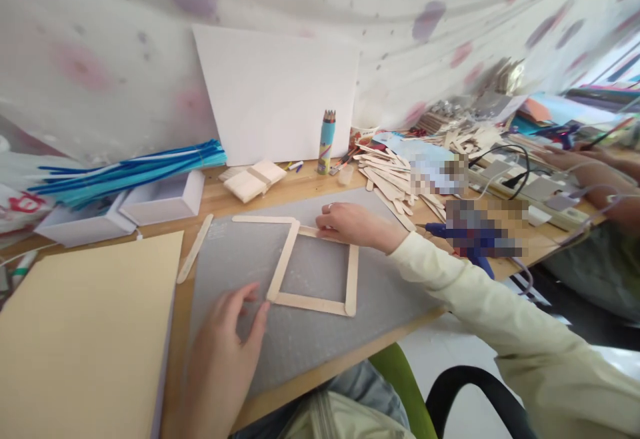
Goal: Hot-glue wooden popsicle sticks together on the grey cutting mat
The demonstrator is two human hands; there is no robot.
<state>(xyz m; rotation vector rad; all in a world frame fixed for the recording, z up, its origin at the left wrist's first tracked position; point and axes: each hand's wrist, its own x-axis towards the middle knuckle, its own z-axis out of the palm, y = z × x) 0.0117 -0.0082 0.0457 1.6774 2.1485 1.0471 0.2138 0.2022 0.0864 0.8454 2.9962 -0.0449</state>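
Note:
A square of wooden craft sticks [285, 259] lies on a grey mat [310, 345], with another craft stick [263, 219] reaching left from its upper left corner. My right hand [357, 225] rests over the square's top side, its fingers bent and closed around that stick; the fingertips are partly hidden. At the lower left corner is my left hand [230, 339], thumb and fingers apart, the thumb tip at or very near the corner. One loose craft stick [195, 249] lies across the mat's left edge.
Behind the mat stand a pencil tube [326, 145] and a bundle of sticks [254, 181]. Loose sticks [390, 179] and a blue glue gun [463, 233] are at right, near a power strip [530, 192]. White boxes [165, 199] sit left. A co-worker's arm [595, 172] shows far right.

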